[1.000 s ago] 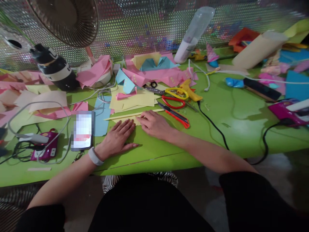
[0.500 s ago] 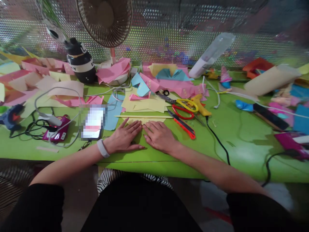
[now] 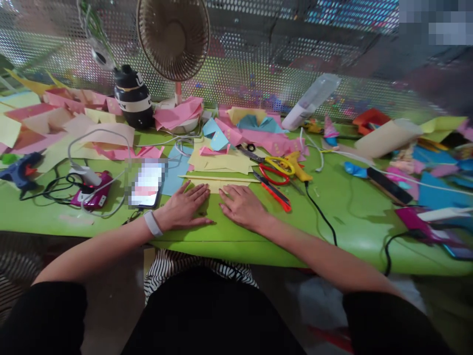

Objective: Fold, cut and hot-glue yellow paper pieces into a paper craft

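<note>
My left hand (image 3: 185, 207) lies flat, palm down, its fingers spread and the thumb pointing to the right. Its fingertips touch a pale yellow paper strip (image 3: 214, 186). On the strip's right part rests my right hand (image 3: 244, 207), also palm down with the fingers loosely stretched. Both hands cover parts of the strip. A thin folded edge (image 3: 221, 179) of yellow paper runs along just beyond the fingers. Farther back are yellow sheets (image 3: 218, 161) with a blue folded piece (image 3: 218, 139) on top. A red-handled utility knife (image 3: 277, 195) lies right of my right hand.
Scissors with yellow and red handles (image 3: 275, 173) lie beside a yellow glue gun (image 3: 301, 170). A phone (image 3: 150, 182) and a purple power strip (image 3: 92, 192) with cables are at left. A black bottle (image 3: 133, 101), a fan (image 3: 173, 39) and pink papers stand at the back.
The view has turned slightly, shifting the things in the picture. The gap between my hands has widened a little as my left hand slid left; more of the yellow strip shows between them.
</note>
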`<state>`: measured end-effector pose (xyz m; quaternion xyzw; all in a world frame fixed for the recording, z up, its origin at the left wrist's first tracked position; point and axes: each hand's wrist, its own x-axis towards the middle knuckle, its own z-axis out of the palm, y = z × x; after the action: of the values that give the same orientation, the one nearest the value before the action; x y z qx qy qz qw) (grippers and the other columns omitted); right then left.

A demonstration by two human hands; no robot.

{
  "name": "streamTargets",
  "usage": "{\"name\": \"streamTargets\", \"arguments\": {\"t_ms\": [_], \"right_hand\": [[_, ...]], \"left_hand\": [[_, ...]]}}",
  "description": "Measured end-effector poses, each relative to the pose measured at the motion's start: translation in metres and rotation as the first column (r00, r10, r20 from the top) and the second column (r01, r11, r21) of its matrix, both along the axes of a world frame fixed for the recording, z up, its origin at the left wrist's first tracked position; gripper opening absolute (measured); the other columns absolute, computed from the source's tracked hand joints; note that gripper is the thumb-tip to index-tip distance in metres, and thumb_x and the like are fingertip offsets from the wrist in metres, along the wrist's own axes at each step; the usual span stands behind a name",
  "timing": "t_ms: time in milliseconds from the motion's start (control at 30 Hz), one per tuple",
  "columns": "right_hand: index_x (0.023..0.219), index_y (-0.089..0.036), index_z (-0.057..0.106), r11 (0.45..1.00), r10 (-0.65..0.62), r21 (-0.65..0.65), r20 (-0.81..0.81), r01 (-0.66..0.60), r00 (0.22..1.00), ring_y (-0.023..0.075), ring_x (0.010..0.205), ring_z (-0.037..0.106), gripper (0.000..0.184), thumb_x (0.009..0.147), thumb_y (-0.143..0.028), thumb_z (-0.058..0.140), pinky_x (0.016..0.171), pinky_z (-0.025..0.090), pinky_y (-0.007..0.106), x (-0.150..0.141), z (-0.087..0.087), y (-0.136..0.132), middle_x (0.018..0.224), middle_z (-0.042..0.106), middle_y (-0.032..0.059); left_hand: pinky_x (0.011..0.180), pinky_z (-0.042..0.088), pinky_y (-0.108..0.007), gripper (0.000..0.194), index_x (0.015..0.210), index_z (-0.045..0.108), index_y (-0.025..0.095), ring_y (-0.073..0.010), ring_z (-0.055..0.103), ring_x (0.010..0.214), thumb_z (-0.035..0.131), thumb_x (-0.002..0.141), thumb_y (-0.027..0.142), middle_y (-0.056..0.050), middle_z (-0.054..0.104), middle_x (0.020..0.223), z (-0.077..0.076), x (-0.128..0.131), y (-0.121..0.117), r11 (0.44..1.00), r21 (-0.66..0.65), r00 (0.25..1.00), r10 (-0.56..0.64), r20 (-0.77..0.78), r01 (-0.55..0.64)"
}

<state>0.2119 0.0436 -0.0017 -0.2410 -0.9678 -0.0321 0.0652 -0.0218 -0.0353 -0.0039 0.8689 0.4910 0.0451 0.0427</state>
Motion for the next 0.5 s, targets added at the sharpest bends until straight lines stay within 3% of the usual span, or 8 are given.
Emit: {"name": "streamTargets", "arguments": {"t_ms": [67, 133, 167, 233, 300, 333, 400, 500], "right_hand": [[0.119, -0.009, 0.070, 0.992, -0.059, -0.115, -0.054, 0.052, 0.997, 0.0301, 0.111, 0.063, 0.036, 0.099, -0.033, 0.050, 0.092, 0.050, 0.047, -0.003, 0.013, 0.007, 0.126, 0.068, 0.0196], [0.106, -0.014, 0.072, 0.937, -0.205, -0.306, -0.100, 0.166, 0.974, 0.0241, 0.092, 0.069, 0.030, 0.099, -0.034, 0.051, 0.081, 0.053, 0.040, -0.009, 0.027, 0.019, 0.109, 0.074, 0.0144], [0.096, -0.014, 0.071, 0.871, -0.312, -0.425, -0.086, 0.248, 0.946, 0.0203, 0.076, 0.069, 0.029, 0.099, -0.036, 0.052, 0.072, 0.054, 0.036, -0.013, 0.033, 0.027, 0.093, 0.075, 0.0111], [0.079, -0.015, 0.065, 0.646, -0.407, -0.687, 0.060, 0.334, 0.911, 0.0133, 0.052, 0.063, 0.032, 0.097, -0.040, 0.056, 0.058, 0.050, 0.027, -0.024, 0.041, 0.042, 0.066, 0.069, 0.0037], [0.065, -0.016, 0.059, 0.443, -0.372, -0.813, 0.216, 0.377, 0.903, 0.0086, 0.040, 0.054, 0.036, 0.091, -0.040, 0.066, 0.047, 0.043, 0.022, -0.036, 0.042, 0.054, 0.053, 0.061, -0.0006], [0.061, -0.016, 0.057, 0.380, -0.340, -0.840, 0.263, 0.388, 0.903, 0.0071, 0.037, 0.050, 0.039, 0.088, -0.040, 0.070, 0.044, 0.040, 0.021, -0.041, 0.041, 0.058, 0.050, 0.059, -0.0016], [0.056, -0.016, 0.055, 0.318, -0.295, -0.859, 0.312, 0.400, 0.903, 0.0053, 0.035, 0.047, 0.043, 0.083, -0.040, 0.076, 0.040, 0.037, 0.020, -0.049, 0.037, 0.062, 0.047, 0.059, -0.0022], [0.054, -0.015, 0.056, 0.288, -0.277, -0.865, 0.335, 0.411, 0.900, 0.0036, 0.034, 0.044, 0.044, 0.078, -0.041, 0.081, 0.037, 0.034, 0.018, -0.053, 0.031, 0.063, 0.046, 0.060, -0.0027]], "left_hand": [[0.125, 0.015, -0.048, 0.093, 0.154, 0.035, 0.007, -0.0277, 0.032, 0.151, 0.028, 0.093, 0.078, -0.019, 0.033, 0.161, 0.000, -0.002, 0.000, 1.000, -0.012, 1.000, -0.006, 0.014, 0.006], [0.125, 0.017, -0.046, 0.093, 0.154, 0.035, 0.007, -0.0269, 0.032, 0.151, 0.028, 0.094, 0.077, -0.019, 0.033, 0.161, -0.001, -0.003, 0.001, 1.000, -0.017, 0.999, -0.017, 0.029, 0.018], [0.124, 0.018, -0.046, 0.092, 0.154, 0.035, 0.008, -0.0266, 0.032, 0.151, 0.028, 0.094, 0.077, -0.019, 0.033, 0.161, -0.001, -0.004, 0.002, 1.000, -0.014, 0.999, -0.022, 0.035, 0.023], [0.124, 0.018, -0.046, 0.091, 0.154, 0.035, 0.009, -0.0266, 0.033, 0.151, 0.029, 0.094, 0.076, -0.018, 0.033, 0.161, -0.002, -0.004, 0.003, 1.000, -0.007, 0.999, -0.025, 0.041, 0.025], [0.124, 0.019, -0.046, 0.091, 0.154, 0.036, 0.008, -0.0271, 0.034, 0.150, 0.031, 0.094, 0.076, -0.019, 0.034, 0.160, -0.002, -0.004, 0.003, 1.000, -0.006, 0.999, -0.021, 0.041, 0.021], [0.124, 0.019, -0.045, 0.091, 0.153, 0.037, 0.007, -0.0274, 0.034, 0.150, 0.032, 0.094, 0.076, -0.019, 0.035, 0.160, -0.002, -0.004, 0.003, 1.000, -0.009, 0.999, -0.020, 0.041, 0.021], [0.124, 0.019, -0.045, 0.091, 0.153, 0.037, 0.006, -0.0279, 0.034, 0.150, 0.034, 0.094, 0.075, -0.020, 0.034, 0.160, -0.002, -0.004, 0.003, 1.000, -0.015, 0.999, -0.020, 0.046, 0.021], [0.124, 0.018, -0.047, 0.089, 0.154, 0.037, 0.008, -0.0283, 0.034, 0.150, 0.035, 0.094, 0.074, -0.020, 0.034, 0.160, -0.002, -0.004, 0.003, 1.000, -0.019, 0.998, -0.023, 0.066, 0.024]]}}
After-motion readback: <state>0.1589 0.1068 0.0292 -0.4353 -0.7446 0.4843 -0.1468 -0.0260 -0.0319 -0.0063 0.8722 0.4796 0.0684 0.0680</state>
